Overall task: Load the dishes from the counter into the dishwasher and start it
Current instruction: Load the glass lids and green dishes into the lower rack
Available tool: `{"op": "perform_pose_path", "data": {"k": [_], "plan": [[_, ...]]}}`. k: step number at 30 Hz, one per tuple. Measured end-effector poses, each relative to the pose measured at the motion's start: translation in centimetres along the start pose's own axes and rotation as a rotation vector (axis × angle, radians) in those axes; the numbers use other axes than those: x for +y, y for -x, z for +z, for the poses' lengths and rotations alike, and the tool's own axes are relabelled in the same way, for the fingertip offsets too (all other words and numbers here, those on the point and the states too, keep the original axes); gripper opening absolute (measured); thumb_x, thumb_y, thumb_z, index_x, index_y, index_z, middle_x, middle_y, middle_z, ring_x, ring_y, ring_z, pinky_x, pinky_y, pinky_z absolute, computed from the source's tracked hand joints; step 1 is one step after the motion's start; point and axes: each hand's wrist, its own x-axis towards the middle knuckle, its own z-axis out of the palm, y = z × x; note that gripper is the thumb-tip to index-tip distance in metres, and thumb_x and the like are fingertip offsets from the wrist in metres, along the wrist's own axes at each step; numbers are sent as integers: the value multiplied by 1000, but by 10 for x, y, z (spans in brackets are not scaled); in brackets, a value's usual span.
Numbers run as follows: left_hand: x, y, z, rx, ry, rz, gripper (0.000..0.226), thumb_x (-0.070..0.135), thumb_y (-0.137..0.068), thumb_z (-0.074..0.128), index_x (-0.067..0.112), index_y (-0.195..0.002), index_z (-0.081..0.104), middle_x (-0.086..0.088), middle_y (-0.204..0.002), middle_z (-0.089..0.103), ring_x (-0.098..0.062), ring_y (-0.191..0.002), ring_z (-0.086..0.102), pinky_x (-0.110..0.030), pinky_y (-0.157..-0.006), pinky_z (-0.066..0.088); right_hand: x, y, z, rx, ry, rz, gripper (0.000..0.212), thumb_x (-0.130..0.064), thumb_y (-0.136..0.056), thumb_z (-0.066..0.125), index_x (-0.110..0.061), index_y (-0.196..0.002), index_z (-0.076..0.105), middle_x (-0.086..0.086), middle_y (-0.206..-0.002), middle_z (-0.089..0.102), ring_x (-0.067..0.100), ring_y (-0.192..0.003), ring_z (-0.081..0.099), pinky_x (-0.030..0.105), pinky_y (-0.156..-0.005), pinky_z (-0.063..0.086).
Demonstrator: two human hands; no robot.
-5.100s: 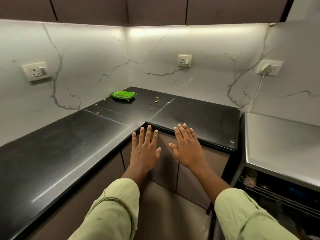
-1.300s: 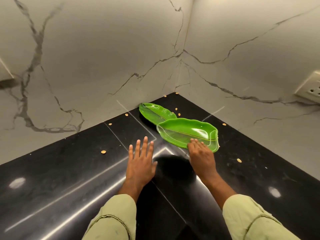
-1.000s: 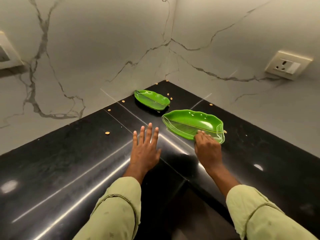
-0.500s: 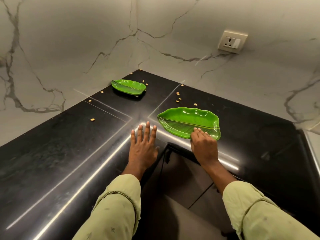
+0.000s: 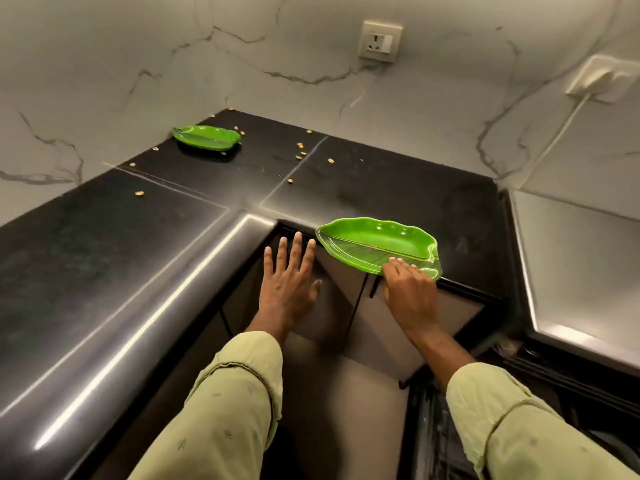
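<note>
Right hand point(image 5: 410, 292) grips the rim of the near leaf plate point(image 5: 377, 245), which overhangs the near edge of the surface point(image 5: 104, 258). Left hand point(image 5: 289, 278) is flat, fingers spread, holding nothing. The far leaf plate point(image 5: 206, 137) sits in the far corner among scattered crumbs point(image 5: 300, 145).

Legible text: none was seen.
Green plate point(image 5: 374, 242) at the right hand point(image 5: 410, 291): bore no lettering.
Wall socket point(image 5: 380, 40) beyond it: markings unreadable.
</note>
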Motion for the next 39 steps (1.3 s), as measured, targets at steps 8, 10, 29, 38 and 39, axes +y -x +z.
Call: {"op": "perform_pose_path", "data": {"k": [8,10,29,38,39], "plan": [[81,103,5,-124,-18,112,80,52,-100,37,23,-158,-9,-7,-165,-15,-32,-152,-13,-55,-121,-6,37,132,-65,-73,31,110,25,3,-62,83,-4,-83,70,18,-93,74,32,-83,73,40,-69,58],[92,116,3,-143,-31,149,79,52,-100,36,22,-158,-10,-8,-165,-16,-33,-151,-14,-55,-121,-7,43,157,-79,-103,48,150,25,3,-62,83,-4,-82,70,19,-94,74,33,-84,73,42,-70,59],[197,213,66,-416,-42,445,79,49,-101,33,16,-157,-12,-8,-165,-15,-34,-151,-13,-56,-121,-5,45,337,-145,-437,158,501,40,0,-42,90,-12,-65,59,7,-57,61,26,-46,61,25,-39,42],[265,191,113,-586,-130,485,80,50,-102,31,14,-156,-14,-8,-164,-19,-32,-150,-17,-55,-121,-6,91,381,-112,-578,89,689,41,-9,-42,94,-16,-64,60,2,-52,59,22,-39,59,23,-34,39],[276,187,121,-611,-142,488,80,51,-102,31,14,-156,-15,-8,-164,-20,-32,-150,-18,-55,-121,-7,101,386,-103,-608,80,709,41,-11,-43,95,-16,-64,60,1,-51,59,21,-39,59,23,-34,39]]}}
